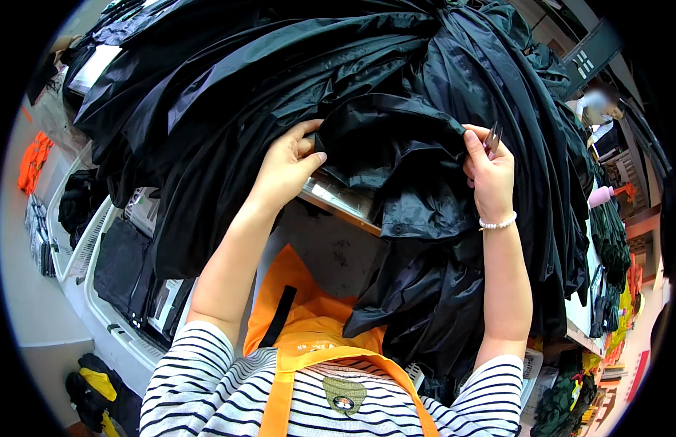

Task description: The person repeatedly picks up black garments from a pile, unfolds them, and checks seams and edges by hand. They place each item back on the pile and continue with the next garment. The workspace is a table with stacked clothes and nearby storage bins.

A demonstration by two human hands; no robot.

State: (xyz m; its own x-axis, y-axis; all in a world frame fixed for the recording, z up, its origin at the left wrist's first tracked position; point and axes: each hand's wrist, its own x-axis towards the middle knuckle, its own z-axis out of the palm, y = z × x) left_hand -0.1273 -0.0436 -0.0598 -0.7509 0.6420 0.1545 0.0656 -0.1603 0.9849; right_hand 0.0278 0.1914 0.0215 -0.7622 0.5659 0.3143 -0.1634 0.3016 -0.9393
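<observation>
A piece of shiny black fabric is stretched in an arch between my two hands, with a snap-like round dot on its lower flap. My left hand pinches its left edge between thumb and fingers. At the opposite end, my right hand grips the fabric edge with thumb and forefinger. Pointed metal thread snips stick up from the same right hand, their handles hidden in the palm. Behind and around both hands hangs a large gathered heap of black fabric, and loose folds drop toward my lap.
White plastic baskets with dark folded cloth stand at the left. An orange bundle lies beyond them. A table edge shows below the fabric. Another person is at the far right, near a pink bottle.
</observation>
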